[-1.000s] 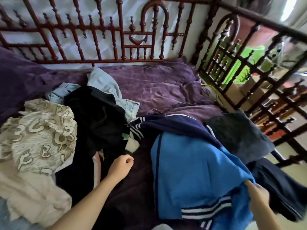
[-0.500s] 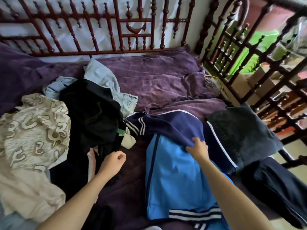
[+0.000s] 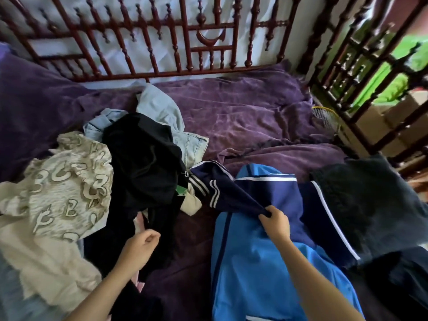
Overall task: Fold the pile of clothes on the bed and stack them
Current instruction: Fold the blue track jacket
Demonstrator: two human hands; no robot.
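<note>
Over the jacket (image 3: pixel 266 274), right hand (image 3: pixel 275 224) pinches the navy sleeve (image 3: pixel 231 195).

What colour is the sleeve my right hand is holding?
The sleeve is navy with white cuff stripes; head view.

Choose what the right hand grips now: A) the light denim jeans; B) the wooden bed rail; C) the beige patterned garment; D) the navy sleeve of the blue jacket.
D: the right hand pinches the navy sleeve where it lies over the blue jacket.
</note>
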